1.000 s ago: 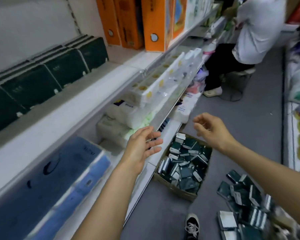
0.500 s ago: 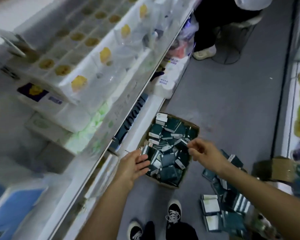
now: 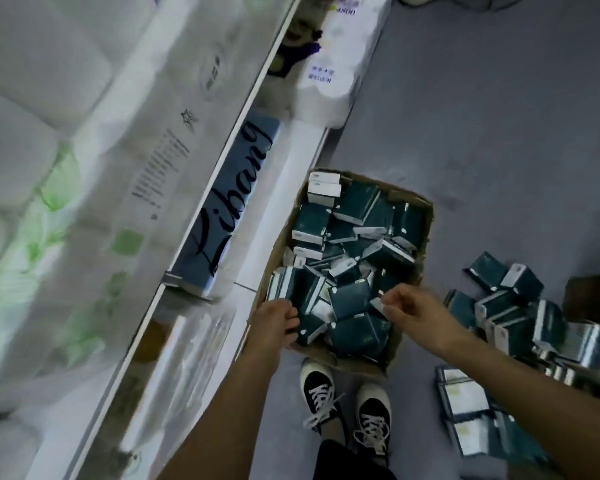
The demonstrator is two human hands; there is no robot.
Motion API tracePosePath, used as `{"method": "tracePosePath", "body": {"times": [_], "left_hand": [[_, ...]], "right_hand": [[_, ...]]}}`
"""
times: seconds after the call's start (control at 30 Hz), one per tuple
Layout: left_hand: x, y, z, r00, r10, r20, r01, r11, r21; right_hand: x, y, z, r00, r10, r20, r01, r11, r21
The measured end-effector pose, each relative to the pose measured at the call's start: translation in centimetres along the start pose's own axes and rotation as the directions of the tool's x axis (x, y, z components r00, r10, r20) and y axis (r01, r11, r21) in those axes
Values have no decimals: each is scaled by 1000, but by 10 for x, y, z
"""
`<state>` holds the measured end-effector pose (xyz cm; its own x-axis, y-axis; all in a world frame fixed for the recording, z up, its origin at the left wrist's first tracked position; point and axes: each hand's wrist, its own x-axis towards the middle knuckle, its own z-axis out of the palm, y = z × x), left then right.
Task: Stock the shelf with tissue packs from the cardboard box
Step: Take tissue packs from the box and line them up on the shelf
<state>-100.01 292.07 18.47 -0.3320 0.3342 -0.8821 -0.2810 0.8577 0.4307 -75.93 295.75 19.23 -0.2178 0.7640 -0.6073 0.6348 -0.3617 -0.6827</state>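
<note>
Tissue packs, dark teal, fill the cardboard box on the grey floor beside the shelf, where the left hand curls onto a pack at the near edge and the right hand pinches another's corner, more packs lying loose to the right.

A shop aisle (stocked shelf, wrapped paper rolls).
</note>
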Motion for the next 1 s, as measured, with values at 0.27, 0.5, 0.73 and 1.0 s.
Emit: {"method": "tracePosePath", "body": {"times": [0.27, 0.5, 0.73, 1.0], "left_hand": [[117, -36, 27, 976, 216, -39, -188, 914, 359], [190, -59, 32, 919, 394, 15, -330, 748, 576], [222, -78, 43, 787, 616, 32, -382, 445, 810], [230, -76, 42, 834, 551, -25, -351, 564, 747]], "right_hand": [[78, 73, 55, 993, 81, 84, -76, 995, -60], [150, 92, 86, 987, -19, 157, 86, 896, -435], [199, 111, 109, 970, -15, 244, 188, 687, -702], [198, 122, 106, 951, -28, 308, 299, 337, -893]]}}
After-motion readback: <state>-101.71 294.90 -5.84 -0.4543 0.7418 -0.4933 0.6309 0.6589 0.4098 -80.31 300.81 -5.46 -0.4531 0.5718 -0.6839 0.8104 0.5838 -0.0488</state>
